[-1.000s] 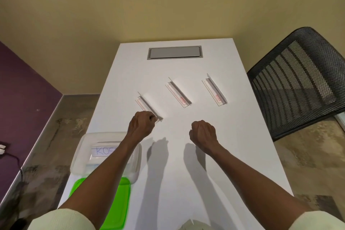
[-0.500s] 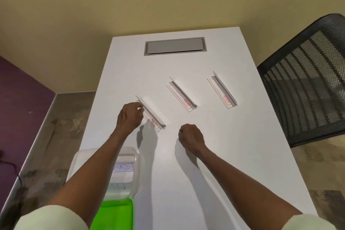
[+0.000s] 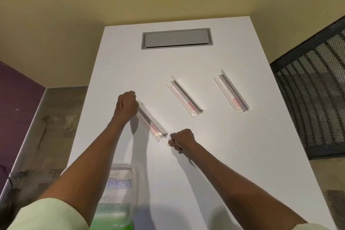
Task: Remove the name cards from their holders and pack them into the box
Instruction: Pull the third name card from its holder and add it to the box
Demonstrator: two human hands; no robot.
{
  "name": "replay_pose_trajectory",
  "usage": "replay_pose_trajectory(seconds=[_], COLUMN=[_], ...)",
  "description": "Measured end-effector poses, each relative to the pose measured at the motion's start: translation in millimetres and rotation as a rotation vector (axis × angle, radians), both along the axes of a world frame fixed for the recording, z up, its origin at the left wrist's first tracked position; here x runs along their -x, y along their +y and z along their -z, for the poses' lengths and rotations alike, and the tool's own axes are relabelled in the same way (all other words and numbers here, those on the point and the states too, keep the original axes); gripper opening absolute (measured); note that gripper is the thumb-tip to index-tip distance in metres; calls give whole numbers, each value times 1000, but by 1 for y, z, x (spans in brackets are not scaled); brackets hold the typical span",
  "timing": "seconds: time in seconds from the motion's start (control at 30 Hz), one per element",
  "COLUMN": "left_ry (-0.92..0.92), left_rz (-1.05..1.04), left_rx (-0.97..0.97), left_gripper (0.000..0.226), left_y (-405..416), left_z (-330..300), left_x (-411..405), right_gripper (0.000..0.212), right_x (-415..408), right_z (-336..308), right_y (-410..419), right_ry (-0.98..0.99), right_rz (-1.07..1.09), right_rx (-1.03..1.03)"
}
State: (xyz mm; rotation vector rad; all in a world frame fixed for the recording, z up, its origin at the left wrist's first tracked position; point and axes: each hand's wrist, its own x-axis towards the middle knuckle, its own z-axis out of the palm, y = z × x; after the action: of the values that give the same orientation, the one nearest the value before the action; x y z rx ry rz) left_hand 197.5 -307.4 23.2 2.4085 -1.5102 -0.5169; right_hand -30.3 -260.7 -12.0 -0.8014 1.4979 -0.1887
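Observation:
Three clear holders lie slanted on the white table (image 3: 224, 155): a left holder (image 3: 152, 124), a middle holder (image 3: 184, 99) and a right holder (image 3: 231, 92). My left hand (image 3: 127, 106) grips the far end of the left holder. Curled into a fist, my right hand (image 3: 182, 139) sits just off that holder's near end; I see nothing held in it. At the near left stands the clear plastic box (image 3: 135, 177), with handwritten name cards (image 3: 119, 183) lying inside. My left forearm covers part of it.
A green lid (image 3: 112, 225) lies under the box's near end. A grey hatch (image 3: 177, 38) is set into the far end of the table. A black mesh chair (image 3: 317, 102) stands close to the right edge. Floor lies beyond the left edge.
My left hand has slid from the left holder's near end up to its far end. My right fist has moved left, close to that holder's near end. The view has moved closer.

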Motion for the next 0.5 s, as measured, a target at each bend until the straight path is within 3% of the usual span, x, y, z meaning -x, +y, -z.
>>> replay_pose_trajectory(seconds=[0.17, 0.27, 0.43, 0.5], left_ry=[-47, -60, 12, 34], left_rz=[-21, -34, -153, -167], left_rx=[-90, -121, -145, -135], left_gripper=[38, 45, 21, 21], left_y=[-11, -14, -22, -25], left_z=[10, 16, 22, 24], left_x=[-1, -7, -17, -21], right_gripper=[12, 19, 22, 23], right_x=[-7, -10, -17, -20], right_z=[4, 7, 8, 11], right_y=[-6, -9, -11, -12], right_ry=[-64, -113, -155, -142], right_rz=[102, 135, 131, 119], right_rx=[-77, -127, -191, -193])
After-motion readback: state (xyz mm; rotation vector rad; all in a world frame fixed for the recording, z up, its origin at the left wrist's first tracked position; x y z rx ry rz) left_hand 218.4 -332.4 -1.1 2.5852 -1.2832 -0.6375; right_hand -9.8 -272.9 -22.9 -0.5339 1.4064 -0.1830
